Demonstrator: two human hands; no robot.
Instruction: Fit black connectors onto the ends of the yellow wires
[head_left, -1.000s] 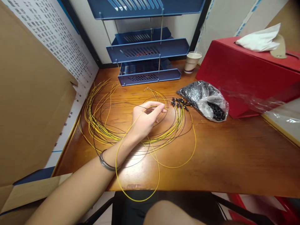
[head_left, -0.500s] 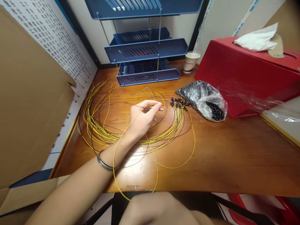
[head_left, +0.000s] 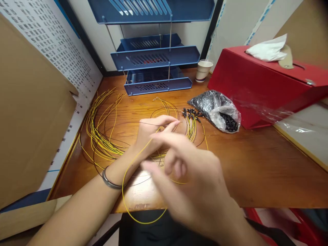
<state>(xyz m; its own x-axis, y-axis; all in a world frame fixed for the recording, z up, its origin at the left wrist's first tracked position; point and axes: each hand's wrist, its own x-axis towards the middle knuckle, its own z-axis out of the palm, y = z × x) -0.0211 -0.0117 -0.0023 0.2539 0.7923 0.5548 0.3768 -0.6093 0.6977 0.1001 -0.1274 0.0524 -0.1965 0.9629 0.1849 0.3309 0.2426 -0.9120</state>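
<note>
My left hand (head_left: pixel 151 131) rests over a tangle of thin yellow and black wires (head_left: pixel 102 136) on the wooden desk (head_left: pixel 256 164). Its fingertips pinch one yellow wire, which loops down past the wrist and over the desk's front edge. A dark bangle sits on that wrist. My right hand (head_left: pixel 189 177) hovers just in front of the left hand, blurred by motion, its fingers apart and curled, nothing seen in them. Several wire ends with small black connectors (head_left: pixel 191 112) lie just beyond the hands.
A plastic bag of black parts (head_left: pixel 217 111) lies to the right. Behind it stand a red box (head_left: pixel 258 85) with a tissue on top, a paper cup (head_left: pixel 202 70) and a blue stacked tray rack (head_left: pixel 153 61). Cardboard (head_left: pixel 30 119) leans at the left.
My right hand has risen from below the desk edge into view, up to the left hand. The left hand stays pinched on the yellow wire. The camera has shifted slightly right.
</note>
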